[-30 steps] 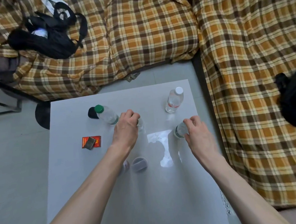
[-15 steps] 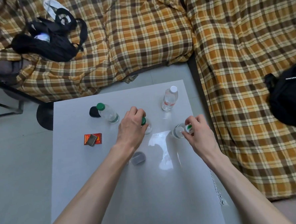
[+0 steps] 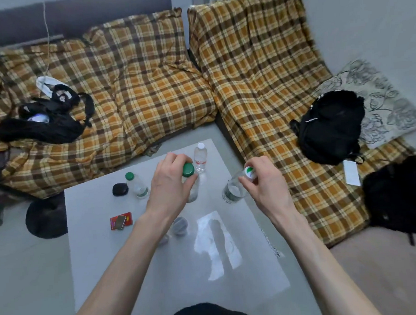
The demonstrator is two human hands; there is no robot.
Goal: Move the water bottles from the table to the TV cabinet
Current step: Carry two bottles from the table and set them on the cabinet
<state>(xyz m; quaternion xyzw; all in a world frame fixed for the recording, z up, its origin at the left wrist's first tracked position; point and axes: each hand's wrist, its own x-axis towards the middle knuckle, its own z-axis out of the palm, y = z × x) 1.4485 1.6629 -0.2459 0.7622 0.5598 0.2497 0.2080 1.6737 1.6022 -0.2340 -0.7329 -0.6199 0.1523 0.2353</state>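
Note:
My left hand (image 3: 170, 184) grips a clear bottle with a green cap (image 3: 189, 173) by its neck, lifted above the white table (image 3: 140, 254). My right hand (image 3: 262, 182) holds a second clear bottle (image 3: 233, 188) by its white-and-green cap, tilted, also off the table. Two more bottles stand on the table: a green-capped one (image 3: 136, 185) at the left and a white-capped one with a red label (image 3: 200, 157) at the far edge. The TV cabinet is not in view.
On the table lie a black pebble-like case (image 3: 120, 189), a red packet with a lighter (image 3: 120, 220) and two small grey caps (image 3: 180, 226). A plaid-covered corner sofa (image 3: 149, 92) wraps the far and right sides, with black bags (image 3: 330, 125) on it.
Both hands have lifted their bottles off the table, and my head has risen and tilted up, showing more of the sofa and the right-hand bags.

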